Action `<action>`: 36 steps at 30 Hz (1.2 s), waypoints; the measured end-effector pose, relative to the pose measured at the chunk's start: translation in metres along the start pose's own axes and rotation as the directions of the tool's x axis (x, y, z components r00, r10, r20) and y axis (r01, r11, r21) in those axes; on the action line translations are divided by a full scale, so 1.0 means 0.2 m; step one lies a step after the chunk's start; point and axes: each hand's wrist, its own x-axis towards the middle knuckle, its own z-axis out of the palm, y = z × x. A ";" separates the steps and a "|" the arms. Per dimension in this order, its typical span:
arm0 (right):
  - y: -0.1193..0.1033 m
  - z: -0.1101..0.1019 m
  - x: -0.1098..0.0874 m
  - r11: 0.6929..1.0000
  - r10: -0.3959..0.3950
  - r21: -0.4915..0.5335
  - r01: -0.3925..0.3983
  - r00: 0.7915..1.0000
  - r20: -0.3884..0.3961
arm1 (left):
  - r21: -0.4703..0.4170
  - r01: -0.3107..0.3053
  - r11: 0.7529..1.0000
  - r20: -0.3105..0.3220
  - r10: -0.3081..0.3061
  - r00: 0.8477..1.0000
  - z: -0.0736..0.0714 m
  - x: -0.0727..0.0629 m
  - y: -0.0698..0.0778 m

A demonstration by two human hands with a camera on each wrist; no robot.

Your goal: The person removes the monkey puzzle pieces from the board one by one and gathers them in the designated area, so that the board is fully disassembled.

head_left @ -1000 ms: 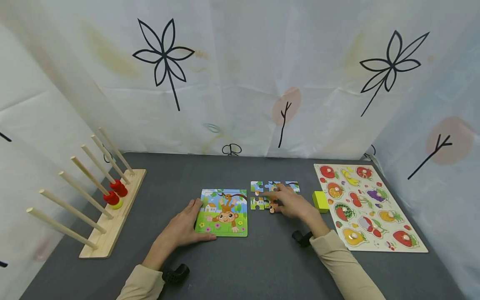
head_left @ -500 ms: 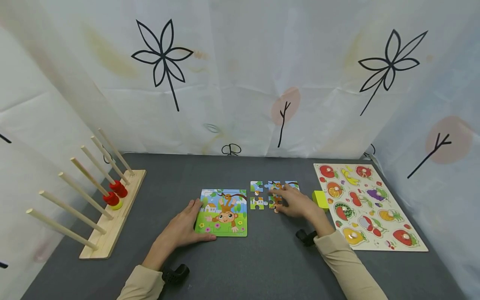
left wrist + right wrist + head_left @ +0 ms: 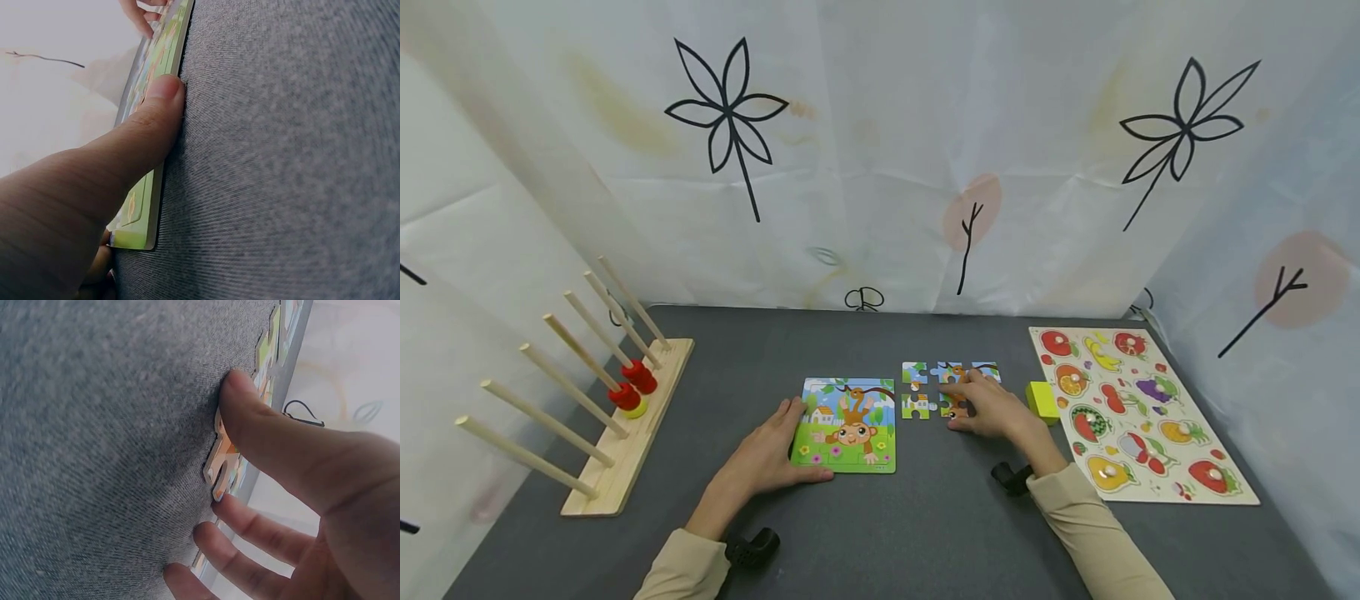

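Note:
In the head view, a square jigsaw board (image 3: pixel 850 433) with a monkey picture lies on the dark table. My left hand (image 3: pixel 760 454) rests at its near-left corner, fingers fairly straight along the left edge. The left wrist view has the thumb (image 3: pixel 164 94) against the board's near edge. My right hand (image 3: pixel 992 408) is over the loose pieces, thumb and fingers around a monkey puzzle piece (image 3: pixel 951 408). In the right wrist view, this piece (image 3: pixel 219 456) shows between thumb and forefinger; the other fingers are spread. Beside it lie a house piece (image 3: pixel 913 407) and a leafy piece (image 3: pixel 913 372).
A yellow block (image 3: pixel 1041 402) stands right of my right hand, near a fruit puzzle board (image 3: pixel 1180 467). On the left is a wooden peg stand (image 3: pixel 602 479) with red and yellow beads. A patterned white curtain (image 3: pixel 880 167) hangs behind the table.
My right hand has shifted slightly right, and the monkey piece now lies a little farther from the house piece. The left hand and jigsaw board have stayed put.

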 end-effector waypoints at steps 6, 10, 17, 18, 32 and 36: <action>0.00 0.00 0.00 1.000 -0.013 -0.002 0.013 1.000 -0.025 | 0.002 0.000 1.000 -0.001 0.000 1.000 0.00 0.00 0.00; -0.02 0.01 0.01 1.000 -0.031 0.000 0.031 0.998 -0.054 | 0.000 -0.002 1.000 -0.003 0.002 1.000 -0.01 0.00 0.01; -0.08 0.03 0.02 0.996 -0.087 0.005 0.087 0.993 -0.076 | -0.001 -0.011 1.000 -0.001 0.011 1.000 -0.01 -0.01 0.01; -0.08 0.03 0.02 0.995 -0.099 0.004 0.100 0.992 -0.080 | -0.001 -0.011 1.000 0.000 0.011 1.000 -0.01 -0.01 0.01; -0.19 0.08 0.05 0.990 -0.129 0.051 0.131 0.991 -0.045 | -0.010 -0.008 1.000 -0.002 0.008 1.000 -0.01 -0.01 0.01; -0.23 0.09 0.06 0.988 -0.151 0.033 0.153 0.987 -0.047 | -0.013 -0.009 1.000 -0.001 0.009 1.000 0.00 0.00 0.01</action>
